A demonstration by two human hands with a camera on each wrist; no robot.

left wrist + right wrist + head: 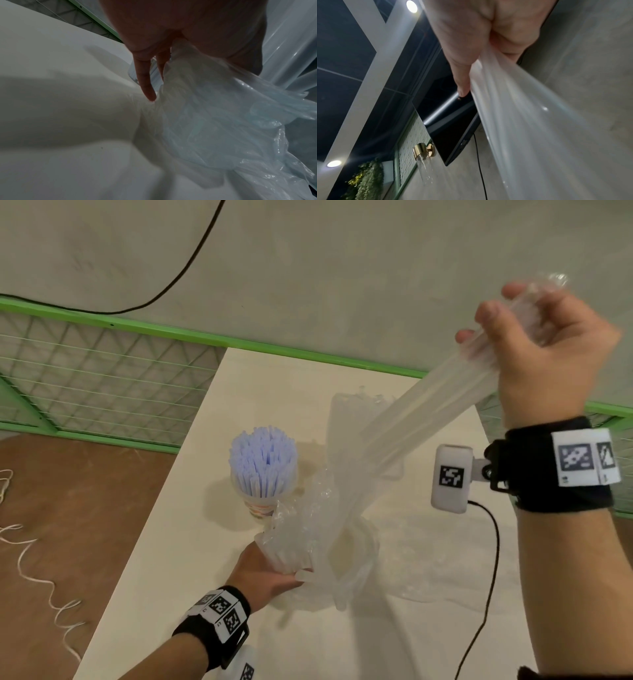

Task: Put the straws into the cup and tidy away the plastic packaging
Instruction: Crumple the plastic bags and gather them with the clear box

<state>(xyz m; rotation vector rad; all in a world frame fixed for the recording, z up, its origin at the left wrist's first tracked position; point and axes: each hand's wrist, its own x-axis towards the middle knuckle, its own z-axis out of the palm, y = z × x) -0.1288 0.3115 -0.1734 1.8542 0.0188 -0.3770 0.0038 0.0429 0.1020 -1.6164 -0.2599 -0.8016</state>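
Observation:
A cup packed with pale blue straws stands upright on the white table in the head view. Clear plastic packaging stretches from low centre up to the upper right. My right hand is raised high and grips the packaging's upper end in a fist; the right wrist view shows the film running out of the palm. My left hand holds the crumpled lower end just above the table, right of the cup. In the left wrist view the bunched film sits in the palm.
More loose clear film lies on the table to the right. A black cable runs from the wrist camera across the table. A green-framed mesh fence stands behind, with brown floor and white cord to the left.

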